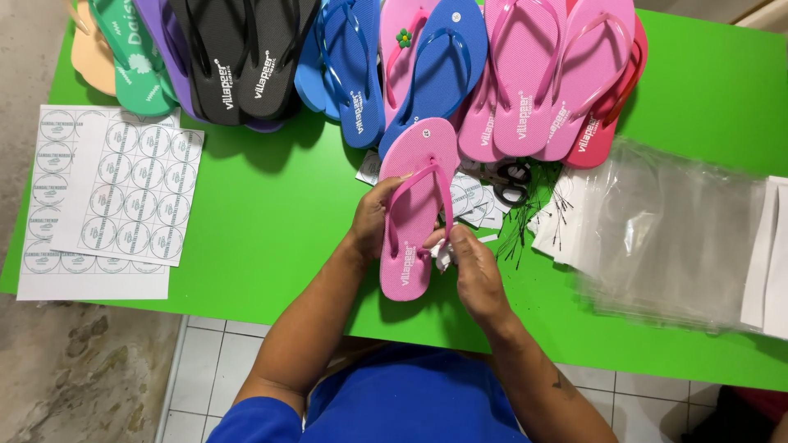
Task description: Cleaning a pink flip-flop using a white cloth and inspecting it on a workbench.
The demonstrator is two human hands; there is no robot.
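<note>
Tagging step underway over the green table (271,213): left hand (371,220) fingers curled round pink flip-flop (414,209), right hand (472,267) fingertips pinched on small white tag (443,256) beside its strap, probably needing steady threading next.

It is bright and even all over my green table (271,205). Light comes from above, so the flip-flops (246,57) drop soft dark shadows toward me. The clear plastic bags (673,238) shine white. Everything looks sharp, and the edges bend a little.
</note>
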